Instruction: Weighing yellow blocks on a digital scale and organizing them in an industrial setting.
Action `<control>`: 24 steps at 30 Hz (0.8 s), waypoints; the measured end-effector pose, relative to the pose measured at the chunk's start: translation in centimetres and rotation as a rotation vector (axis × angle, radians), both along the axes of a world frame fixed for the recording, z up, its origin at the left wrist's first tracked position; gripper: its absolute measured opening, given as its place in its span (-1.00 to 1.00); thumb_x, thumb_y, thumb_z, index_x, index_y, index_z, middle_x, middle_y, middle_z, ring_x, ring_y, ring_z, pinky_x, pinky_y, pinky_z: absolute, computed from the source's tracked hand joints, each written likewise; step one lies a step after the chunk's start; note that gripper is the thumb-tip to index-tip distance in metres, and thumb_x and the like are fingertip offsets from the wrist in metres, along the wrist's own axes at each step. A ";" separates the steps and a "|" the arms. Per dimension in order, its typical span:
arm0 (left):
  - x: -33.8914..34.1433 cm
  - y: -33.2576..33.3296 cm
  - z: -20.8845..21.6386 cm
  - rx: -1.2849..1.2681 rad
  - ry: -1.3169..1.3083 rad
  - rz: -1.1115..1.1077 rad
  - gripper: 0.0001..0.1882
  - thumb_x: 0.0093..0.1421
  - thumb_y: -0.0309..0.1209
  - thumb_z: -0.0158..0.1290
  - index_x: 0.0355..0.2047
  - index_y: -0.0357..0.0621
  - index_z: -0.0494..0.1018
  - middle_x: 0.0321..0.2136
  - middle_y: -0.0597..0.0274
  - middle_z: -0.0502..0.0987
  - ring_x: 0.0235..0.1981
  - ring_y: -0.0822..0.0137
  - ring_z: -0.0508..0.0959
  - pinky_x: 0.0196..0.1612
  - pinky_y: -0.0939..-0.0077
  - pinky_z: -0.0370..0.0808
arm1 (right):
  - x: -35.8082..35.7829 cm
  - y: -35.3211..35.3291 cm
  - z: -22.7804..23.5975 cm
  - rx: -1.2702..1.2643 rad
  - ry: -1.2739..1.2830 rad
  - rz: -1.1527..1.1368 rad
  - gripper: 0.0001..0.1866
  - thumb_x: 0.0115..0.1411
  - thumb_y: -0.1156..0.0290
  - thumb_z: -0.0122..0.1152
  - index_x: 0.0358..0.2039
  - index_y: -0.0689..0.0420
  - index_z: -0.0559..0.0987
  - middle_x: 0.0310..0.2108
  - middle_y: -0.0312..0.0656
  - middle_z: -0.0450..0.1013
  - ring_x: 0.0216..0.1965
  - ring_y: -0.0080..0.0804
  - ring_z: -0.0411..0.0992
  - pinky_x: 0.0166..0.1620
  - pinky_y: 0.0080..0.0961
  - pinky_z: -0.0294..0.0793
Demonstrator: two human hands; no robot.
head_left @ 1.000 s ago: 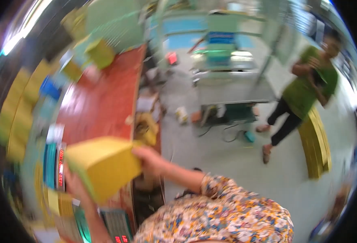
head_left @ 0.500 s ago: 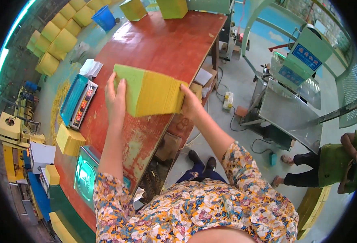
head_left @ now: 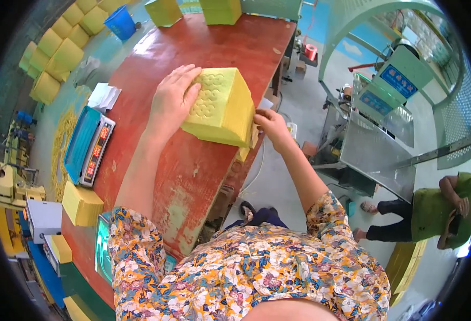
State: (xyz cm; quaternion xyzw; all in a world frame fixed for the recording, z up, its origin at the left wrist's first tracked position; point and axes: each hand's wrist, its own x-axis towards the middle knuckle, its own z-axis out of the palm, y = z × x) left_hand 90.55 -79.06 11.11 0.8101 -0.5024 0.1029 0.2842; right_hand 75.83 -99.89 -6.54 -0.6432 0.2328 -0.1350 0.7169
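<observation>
Between my hands is a thick block of stacked yellow paper (head_left: 229, 104), tilted near the table's right edge. Rows of round embossed marks cover its upward face. My left hand (head_left: 175, 96) holds the block's left side, fingers along the far edge and thumb against the marked face. At the right side, my right hand (head_left: 271, 125) pinches the edge of the sheets between thumb and fingers. A loose flap of yellow paper hangs from the block's lower right corner. Whether the block's underside touches the table is hidden.
The worn red table (head_left: 209, 48) carries a digital scale (head_left: 88, 150), a smaller yellow paper stack (head_left: 82, 205) and white papers (head_left: 104, 97). More yellow blocks (head_left: 221, 10) stand at its far end. A blue bin (head_left: 120, 22), a metal machine (head_left: 377, 152) and a person in green (head_left: 441, 208) are around.
The block has turned, so its embossed face now shows upward and its sheet edges face right. My left hand has moved up and right; my right hand has shifted slightly right.
</observation>
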 end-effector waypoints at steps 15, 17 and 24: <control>-4.4 2.2 -0.3 0.385 -0.329 -0.064 -0.09 -0.07 -0.19 0.29 0.28 -0.10 0.18 0.31 -0.21 0.07 0.31 -0.28 0.09 0.28 -0.34 -0.01 | -2.9 5.2 1.7 -0.891 0.112 0.085 -0.49 -0.07 0.15 0.44 -0.29 0.18 0.37 -0.45 0.00 0.48 -0.38 0.01 0.52 -0.37 -0.16 0.51; -3.2 1.5 -1.4 0.356 -0.410 -0.031 -0.26 0.01 -0.38 0.17 0.25 -0.08 0.22 0.31 -0.16 0.10 0.33 -0.23 0.08 0.29 -0.33 -0.04 | -1.6 4.1 1.3 -0.994 0.083 0.124 -0.49 -0.12 0.17 0.46 -0.35 0.15 0.34 -0.46 -0.03 0.47 -0.45 -0.01 0.52 -0.44 -0.17 0.50; 6.5 -6.5 -0.3 0.378 -0.389 0.018 -0.15 -0.06 -0.31 0.26 0.27 -0.06 0.20 0.31 -0.08 0.12 0.32 -0.17 0.12 0.30 -0.29 -0.01 | 9.2 -3.2 1.0 -1.037 0.024 0.095 -0.52 -0.12 0.18 0.45 -0.33 0.15 0.38 -0.46 -0.07 0.49 -0.46 -0.06 0.52 -0.43 -0.20 0.51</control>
